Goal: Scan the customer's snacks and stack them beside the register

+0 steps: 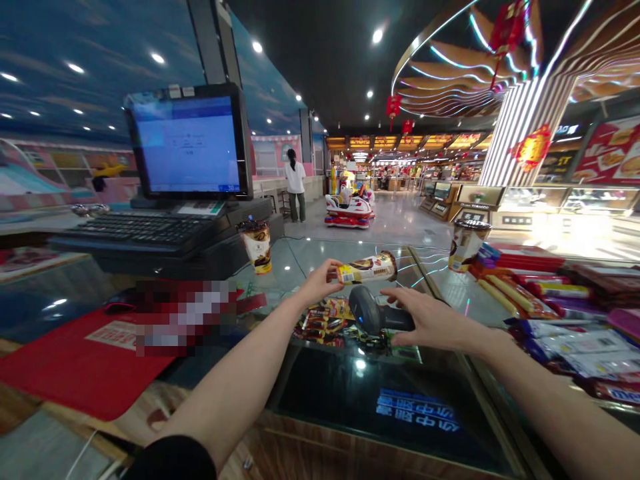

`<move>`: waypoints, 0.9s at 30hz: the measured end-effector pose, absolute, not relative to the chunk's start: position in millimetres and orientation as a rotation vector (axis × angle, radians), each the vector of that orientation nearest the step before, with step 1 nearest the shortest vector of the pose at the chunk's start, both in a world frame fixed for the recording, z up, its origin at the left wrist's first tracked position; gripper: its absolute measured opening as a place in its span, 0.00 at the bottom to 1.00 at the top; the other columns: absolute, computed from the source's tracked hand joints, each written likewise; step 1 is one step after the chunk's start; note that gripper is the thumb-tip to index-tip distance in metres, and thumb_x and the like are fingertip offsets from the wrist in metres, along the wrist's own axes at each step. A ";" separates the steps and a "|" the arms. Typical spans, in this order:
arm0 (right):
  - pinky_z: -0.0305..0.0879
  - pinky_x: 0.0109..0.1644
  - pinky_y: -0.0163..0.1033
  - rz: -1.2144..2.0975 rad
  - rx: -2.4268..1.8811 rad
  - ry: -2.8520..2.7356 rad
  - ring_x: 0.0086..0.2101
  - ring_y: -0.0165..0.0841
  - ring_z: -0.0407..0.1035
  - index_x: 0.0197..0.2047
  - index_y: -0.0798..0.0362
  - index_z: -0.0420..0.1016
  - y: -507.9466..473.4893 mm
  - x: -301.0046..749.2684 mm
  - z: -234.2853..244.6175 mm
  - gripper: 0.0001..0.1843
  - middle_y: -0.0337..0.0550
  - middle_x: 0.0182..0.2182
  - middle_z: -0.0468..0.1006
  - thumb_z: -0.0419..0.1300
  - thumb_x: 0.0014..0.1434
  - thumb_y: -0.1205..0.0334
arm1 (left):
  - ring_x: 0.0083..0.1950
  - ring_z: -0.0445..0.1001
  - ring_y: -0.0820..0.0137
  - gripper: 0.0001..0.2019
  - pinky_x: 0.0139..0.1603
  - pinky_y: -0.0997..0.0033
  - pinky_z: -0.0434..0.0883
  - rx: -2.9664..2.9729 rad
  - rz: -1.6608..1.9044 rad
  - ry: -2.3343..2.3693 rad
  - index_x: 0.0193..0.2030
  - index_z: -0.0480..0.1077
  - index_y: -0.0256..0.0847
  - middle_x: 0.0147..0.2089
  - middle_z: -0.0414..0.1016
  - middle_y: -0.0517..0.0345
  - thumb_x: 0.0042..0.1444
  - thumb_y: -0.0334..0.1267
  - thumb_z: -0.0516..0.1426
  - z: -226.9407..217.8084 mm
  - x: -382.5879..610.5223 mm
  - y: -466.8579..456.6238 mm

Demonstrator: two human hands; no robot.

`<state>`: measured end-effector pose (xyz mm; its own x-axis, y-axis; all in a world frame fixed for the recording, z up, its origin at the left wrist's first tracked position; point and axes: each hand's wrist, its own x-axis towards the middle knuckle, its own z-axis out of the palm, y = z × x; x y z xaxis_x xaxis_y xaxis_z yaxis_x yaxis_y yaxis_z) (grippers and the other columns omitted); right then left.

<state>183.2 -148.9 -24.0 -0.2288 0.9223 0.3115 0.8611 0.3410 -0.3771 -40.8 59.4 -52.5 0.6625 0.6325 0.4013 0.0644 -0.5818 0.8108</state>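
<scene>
My left hand [323, 279] pinches the base end of a yellow-and-white packaged drink cup [369, 269], which is tipped on its side above the glass counter with its dark lid to the right. Just below that cup is a black handheld barcode scanner [367, 311], its head pointing left. Around the scanner's handle my right hand [433, 320] is spread, fingers and thumb apart; whether the palm touches the handle I cannot tell. Two similar cups stand upright on the counter: one cup [257, 247] by the register, another cup [468, 245] at right.
A monitor [189, 147] and keyboard [135, 227] stand at left, behind a red mat [75, 360]. Packaged snacks [585, 347] cover the right side. Snack packets [323, 323] show under the glass. A person [295, 183] stands farther off near a kiddie ride [350, 203].
</scene>
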 end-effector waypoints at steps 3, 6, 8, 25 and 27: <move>0.64 0.55 0.51 0.141 -1.540 -2.146 0.51 0.46 0.69 0.62 0.46 0.63 -146.7 177.9 -29.3 0.40 0.49 0.53 0.72 0.68 0.46 0.53 | 0.48 0.76 0.66 0.24 0.53 0.58 0.71 2.087 0.892 0.543 0.49 0.64 0.40 0.47 0.76 0.51 0.45 0.32 0.65 -54.8 -40.1 60.4; 0.65 0.53 0.50 0.133 -1.538 -2.140 0.49 0.45 0.70 0.62 0.46 0.64 -148.1 174.0 -29.5 0.34 0.48 0.52 0.74 0.64 0.51 0.54 | 0.46 0.77 0.66 0.24 0.49 0.60 0.72 2.104 0.910 0.565 0.50 0.65 0.40 0.49 0.75 0.49 0.46 0.32 0.64 -53.4 -40.9 60.3; 0.65 0.53 0.50 0.113 -1.529 -2.142 0.49 0.45 0.70 0.62 0.47 0.64 -149.7 171.9 -29.0 0.33 0.49 0.52 0.74 0.61 0.53 0.56 | 0.44 0.77 0.67 0.24 0.47 0.62 0.73 2.129 0.944 0.573 0.52 0.65 0.41 0.51 0.75 0.49 0.47 0.33 0.63 -49.7 -42.0 59.0; 0.66 0.36 0.42 -0.557 -1.728 -2.293 0.38 0.41 0.73 0.58 0.49 0.61 -148.2 168.3 -10.3 0.26 0.46 0.43 0.74 0.58 0.55 0.64 | 0.48 0.74 0.66 0.27 0.46 0.65 0.74 2.321 1.078 0.592 0.59 0.67 0.44 0.56 0.73 0.50 0.51 0.34 0.61 -29.0 -41.9 48.5; 0.66 0.35 0.41 -0.593 -1.731 -2.325 0.37 0.40 0.73 0.56 0.49 0.62 -148.0 169.7 -9.1 0.24 0.45 0.42 0.73 0.59 0.55 0.65 | 0.47 0.74 0.66 0.27 0.46 0.65 0.74 2.330 1.073 0.598 0.60 0.66 0.45 0.57 0.72 0.50 0.51 0.33 0.61 -29.0 -42.2 49.2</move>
